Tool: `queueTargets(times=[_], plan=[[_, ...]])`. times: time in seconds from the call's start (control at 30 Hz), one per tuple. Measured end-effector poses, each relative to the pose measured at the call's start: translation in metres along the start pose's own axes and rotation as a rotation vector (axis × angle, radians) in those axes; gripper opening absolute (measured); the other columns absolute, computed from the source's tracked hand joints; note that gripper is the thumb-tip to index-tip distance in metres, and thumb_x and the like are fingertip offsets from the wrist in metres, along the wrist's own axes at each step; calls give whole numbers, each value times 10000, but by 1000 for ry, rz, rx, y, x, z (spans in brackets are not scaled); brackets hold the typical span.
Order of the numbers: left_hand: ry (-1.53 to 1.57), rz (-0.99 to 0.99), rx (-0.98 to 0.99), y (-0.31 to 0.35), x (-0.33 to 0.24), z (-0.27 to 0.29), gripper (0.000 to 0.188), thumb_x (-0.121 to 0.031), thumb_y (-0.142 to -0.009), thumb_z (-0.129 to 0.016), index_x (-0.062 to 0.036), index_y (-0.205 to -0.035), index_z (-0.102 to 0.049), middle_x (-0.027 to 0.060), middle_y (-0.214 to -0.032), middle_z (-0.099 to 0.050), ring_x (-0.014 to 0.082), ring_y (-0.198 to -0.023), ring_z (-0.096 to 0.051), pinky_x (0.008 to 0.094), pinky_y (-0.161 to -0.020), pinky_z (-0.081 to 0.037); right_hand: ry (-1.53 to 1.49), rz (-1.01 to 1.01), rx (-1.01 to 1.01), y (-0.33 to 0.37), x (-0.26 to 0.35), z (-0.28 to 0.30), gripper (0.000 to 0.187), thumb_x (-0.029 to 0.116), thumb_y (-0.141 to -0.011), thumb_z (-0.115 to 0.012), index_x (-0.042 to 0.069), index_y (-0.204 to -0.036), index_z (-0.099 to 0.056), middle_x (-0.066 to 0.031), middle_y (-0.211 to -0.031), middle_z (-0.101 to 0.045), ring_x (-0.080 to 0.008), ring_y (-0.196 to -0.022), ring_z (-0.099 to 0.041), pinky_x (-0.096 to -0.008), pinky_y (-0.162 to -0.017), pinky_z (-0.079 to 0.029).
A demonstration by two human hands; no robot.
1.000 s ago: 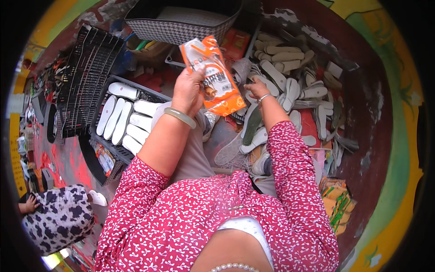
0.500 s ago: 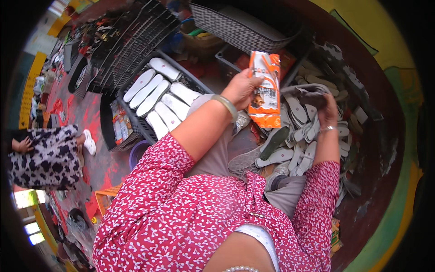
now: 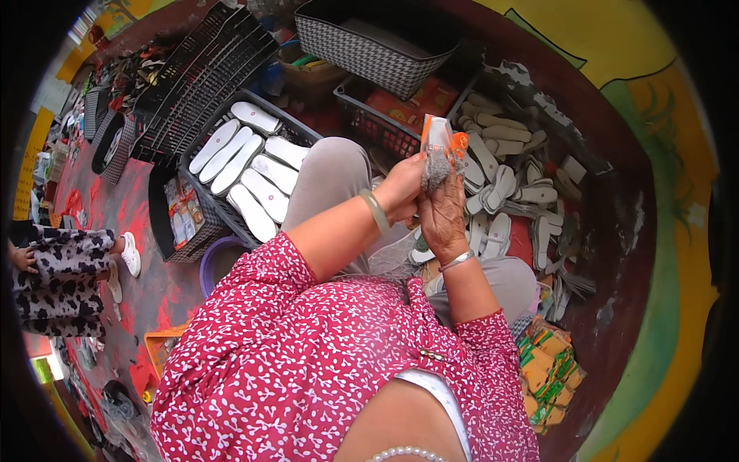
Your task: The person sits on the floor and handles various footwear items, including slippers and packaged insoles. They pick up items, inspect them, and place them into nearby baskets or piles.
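My two hands are together in front of my knees. My left hand (image 3: 404,185), with a pale bangle on the wrist, is closed on the side of an orange-and-white plastic packet (image 3: 433,132). My right hand (image 3: 444,219) presses a grey insole (image 3: 437,169) against the packet from below, its fingers wrapped round behind. The grey insole appears to be partly in the packet's opening; its lower part is hidden by the hands. Just beyond the right hand lies a heap of loose white-and-grey insoles (image 3: 504,185).
At left stands a black crate (image 3: 265,119) with white insoles in rows. Beyond are stacked black crates (image 3: 204,85), a houndstooth-patterned basket (image 3: 369,54) and another black crate (image 3: 373,115). Several orange-green packets (image 3: 550,369) lie by my right side. A person in a spotted skirt (image 3: 61,277) is at far left.
The packet has come down from its raised, outstretched position. My right hand has moved left with the grey insole from the heap to the packet, and the hands now meet.
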State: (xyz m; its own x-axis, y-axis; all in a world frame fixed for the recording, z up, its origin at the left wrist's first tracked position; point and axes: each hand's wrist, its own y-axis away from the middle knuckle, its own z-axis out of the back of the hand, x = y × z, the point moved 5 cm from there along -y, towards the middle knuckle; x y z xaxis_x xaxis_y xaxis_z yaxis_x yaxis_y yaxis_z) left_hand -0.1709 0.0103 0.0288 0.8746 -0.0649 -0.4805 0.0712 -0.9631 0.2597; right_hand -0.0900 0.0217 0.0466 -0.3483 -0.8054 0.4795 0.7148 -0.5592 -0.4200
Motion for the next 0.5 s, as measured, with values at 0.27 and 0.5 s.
queueTargets(times=[0.27,0.5], plan=[[-111,15,236,16,-9,-1,341,-206,-958,-401,-5,-1229,-444,80,-1172,-522,164,-1049,-524,313,-908,-436,-116,-54,-167,-12,-10,13,495,324,-927,-429,57,-1341,-371,-130,-1453,-228,-310,-1352,-148,-392,-1075,-140],[-558,89,296,26,2,9,347,-248,-957,-423,-12,-1206,-472,53,-1080,-561,125,-1005,-529,286,-877,-441,-1139,-518,-24,-22,-61,7,311,306,-927,-483,31,-1057,-551,-51,-959,-625,-166,-818,-604,-274,-771,-486]])
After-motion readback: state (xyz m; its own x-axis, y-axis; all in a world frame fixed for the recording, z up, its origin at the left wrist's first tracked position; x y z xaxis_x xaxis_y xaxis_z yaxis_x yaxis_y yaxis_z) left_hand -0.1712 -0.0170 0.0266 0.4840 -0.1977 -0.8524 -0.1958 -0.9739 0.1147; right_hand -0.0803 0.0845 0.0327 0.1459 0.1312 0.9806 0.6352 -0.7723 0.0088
